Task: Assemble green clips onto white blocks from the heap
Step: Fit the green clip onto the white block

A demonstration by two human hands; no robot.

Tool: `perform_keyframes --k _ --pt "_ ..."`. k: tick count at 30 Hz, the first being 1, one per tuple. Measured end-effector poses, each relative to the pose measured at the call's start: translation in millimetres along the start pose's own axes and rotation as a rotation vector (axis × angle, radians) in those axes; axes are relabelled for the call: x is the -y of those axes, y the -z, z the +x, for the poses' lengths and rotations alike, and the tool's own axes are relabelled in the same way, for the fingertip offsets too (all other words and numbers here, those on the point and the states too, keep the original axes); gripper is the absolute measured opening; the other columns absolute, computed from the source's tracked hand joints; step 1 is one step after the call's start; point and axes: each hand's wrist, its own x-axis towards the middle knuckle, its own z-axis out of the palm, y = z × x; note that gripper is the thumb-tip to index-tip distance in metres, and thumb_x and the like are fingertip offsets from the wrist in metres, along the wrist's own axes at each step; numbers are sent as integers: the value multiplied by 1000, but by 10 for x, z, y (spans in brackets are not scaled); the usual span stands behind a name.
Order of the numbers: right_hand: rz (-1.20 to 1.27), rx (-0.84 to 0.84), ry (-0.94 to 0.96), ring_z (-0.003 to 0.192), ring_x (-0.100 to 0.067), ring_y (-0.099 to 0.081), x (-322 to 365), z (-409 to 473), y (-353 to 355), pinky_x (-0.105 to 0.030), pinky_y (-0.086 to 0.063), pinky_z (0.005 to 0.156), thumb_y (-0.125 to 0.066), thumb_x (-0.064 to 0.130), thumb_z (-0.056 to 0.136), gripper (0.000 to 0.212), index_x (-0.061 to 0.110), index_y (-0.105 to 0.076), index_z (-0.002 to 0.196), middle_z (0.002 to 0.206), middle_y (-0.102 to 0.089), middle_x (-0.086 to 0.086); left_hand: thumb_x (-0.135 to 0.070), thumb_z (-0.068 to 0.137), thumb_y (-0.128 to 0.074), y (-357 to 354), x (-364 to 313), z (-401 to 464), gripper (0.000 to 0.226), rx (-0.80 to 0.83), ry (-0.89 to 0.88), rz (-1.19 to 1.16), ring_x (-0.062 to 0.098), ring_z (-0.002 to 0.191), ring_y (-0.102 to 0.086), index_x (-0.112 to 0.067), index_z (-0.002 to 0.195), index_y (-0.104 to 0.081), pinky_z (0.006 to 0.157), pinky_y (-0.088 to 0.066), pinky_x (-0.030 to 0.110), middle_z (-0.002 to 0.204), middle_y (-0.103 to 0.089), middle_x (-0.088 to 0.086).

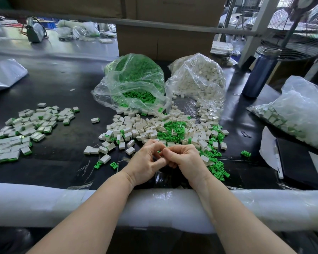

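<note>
My left hand (147, 162) and my right hand (185, 160) meet just in front of the heap, fingers curled and fingertips pressed together. Whatever sits between the fingertips is hidden. The heap of white blocks (145, 128) mixed with green clips (173, 132) lies right behind the hands. More green clips (217, 166) trail along the right of my right hand. To the left lies a spread of white blocks with green clips fitted (24, 131). Two loose clips (106, 165) lie left of my left hand.
An open bag of green clips (136, 83) and an open bag of white blocks (198, 79) stand behind the heap. A bag of fitted blocks (294, 114) lies at the right, with a blue bottle (259, 74) behind it. A padded white rail (44, 204) runs along the black table's front edge.
</note>
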Motion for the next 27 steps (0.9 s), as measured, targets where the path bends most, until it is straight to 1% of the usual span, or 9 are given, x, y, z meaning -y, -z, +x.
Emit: perform_keyframes --k 4,10,18,20,23,27 --pt "6 -2 2 49 -3 -48 4 -5 5 -13 -41 50 -65 10 85 22 16 -74 66 52 -58 4 -1 84 -59 2 -2 2 15 3 2 -1 6 71 -46 -16 84 -58 69 -41 11 91 -43 -7" --pt "3 -2 -3 50 -4 -47 -3 -5 7 -14 -41 50 -65 10 85 17 11 -74 70 52 -58 2 -3 84 -60 5 -5 6 17 9 10 13 6 72 -46 -20 83 -58 70 -42 12 91 -44 -6" --pt "4 -2 3 52 -5 -48 -23 0 1 -16 -42 52 -63 12 87 21 16 -73 69 54 -58 2 1 84 -57 5 -5 9 12 -13 4 13 8 74 -48 -11 87 -59 73 -42 12 90 -45 -6" --pt "-13 -13 4 51 -6 -47 -26 8 3 -16 -40 50 -63 11 87 19 10 -73 71 55 -56 -2 2 83 -57 2 -7 11 15 -15 13 1 10 75 -49 -13 84 -59 73 -43 15 90 -45 -6" --pt "-23 -23 6 50 -6 -46 -34 7 9 -15 -39 49 -64 10 86 18 -1 -71 74 56 -54 -7 1 83 -58 1 -7 9 18 -11 9 12 8 73 -48 -17 82 -58 71 -42 14 88 -44 -7" --pt "-6 -26 4 49 -5 -45 -30 1 16 -14 -38 48 -64 8 86 17 -4 -71 76 55 -54 -6 0 83 -59 2 -12 6 17 -2 7 16 10 74 -48 -17 83 -58 71 -42 14 89 -44 -8"
